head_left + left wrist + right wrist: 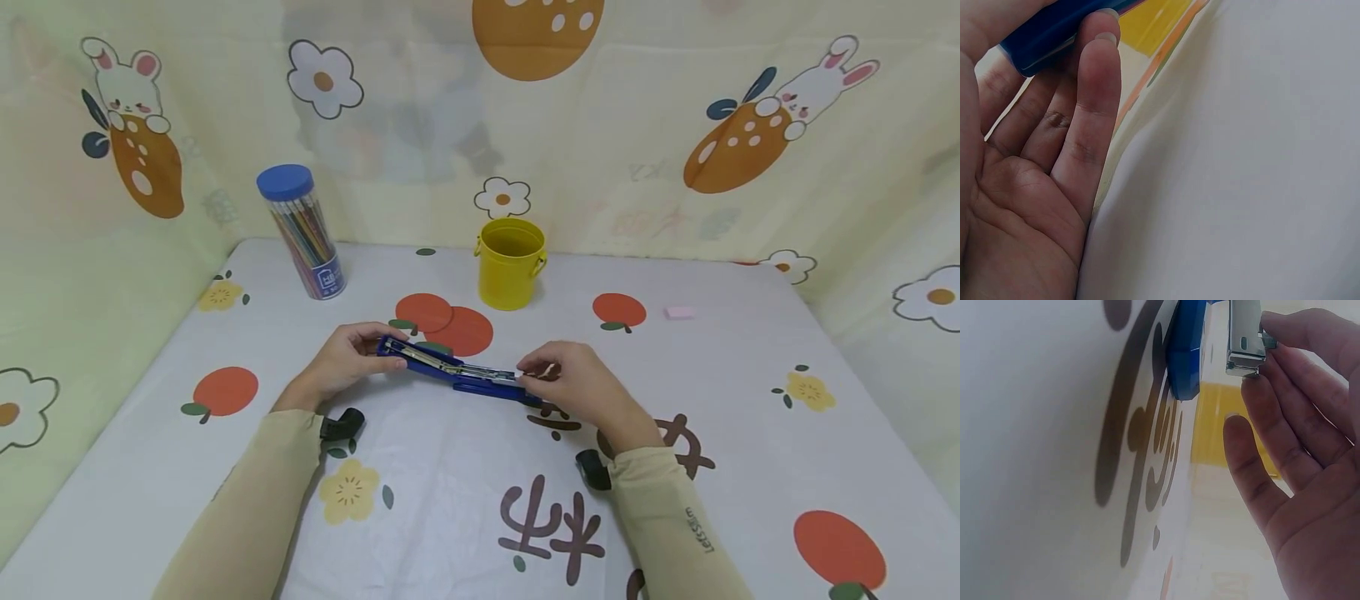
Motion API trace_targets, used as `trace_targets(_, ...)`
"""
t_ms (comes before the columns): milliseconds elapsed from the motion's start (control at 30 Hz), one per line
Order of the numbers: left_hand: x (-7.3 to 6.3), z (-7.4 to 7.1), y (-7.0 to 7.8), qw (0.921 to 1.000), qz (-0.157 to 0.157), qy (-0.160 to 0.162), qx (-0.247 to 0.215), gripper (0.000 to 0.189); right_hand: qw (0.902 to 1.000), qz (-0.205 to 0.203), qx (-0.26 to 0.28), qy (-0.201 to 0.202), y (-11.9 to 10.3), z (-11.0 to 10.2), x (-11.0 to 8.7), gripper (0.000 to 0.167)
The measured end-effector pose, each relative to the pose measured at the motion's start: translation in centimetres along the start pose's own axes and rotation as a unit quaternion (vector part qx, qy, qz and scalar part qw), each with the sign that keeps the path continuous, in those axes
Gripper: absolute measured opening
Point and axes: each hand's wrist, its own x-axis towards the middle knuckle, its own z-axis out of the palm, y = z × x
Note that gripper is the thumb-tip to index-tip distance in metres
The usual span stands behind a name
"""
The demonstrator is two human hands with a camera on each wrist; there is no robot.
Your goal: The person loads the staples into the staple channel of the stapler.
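A blue stapler (491, 389) is folded wide open just above or on the tabletop, its metal staple channel (1245, 331) exposed. At its left end my left hand (347, 360) grips the blue top cover (1047, 34) between thumb and fingers. My right hand (581, 385) pinches the end of the metal channel, thumb on one side and fingers on the other. In the right wrist view the blue base (1186, 353) lies apart from the channel's end. Whether staples sit inside is too small to tell.
Behind the stapler stands a yellow bucket (510, 271) with small handles. To its left is a clear tube of pencils (303, 237) with a blue lid. A pink eraser-like block (679, 313) lies at the right on the patterned tablecloth (435, 500). Curtains surround the table.
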Motion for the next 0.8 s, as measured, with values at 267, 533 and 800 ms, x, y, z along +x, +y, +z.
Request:
trace_targets(267,0.05,0.11,0.19,1.0000,-0.004,0.001,0.003,0.043,0.9999,0.009,-0.002,-0.010,-0.05,-0.08,-0.04,0.019)
trace_targets(533,0.07,0.08,0.16,1.0000,-0.005,0.002,0.006,0.043,0.9998,0.008,-0.007,-0.019,-0.18,-0.20,-0.18,0.020)
trace_targets(800,0.06,0.11,0.27,0.9998,-0.011,0.005,0.016,0.044,0.9998,0.009,-0.009,-0.017,-0.06,-0.23,-0.21,0.020)
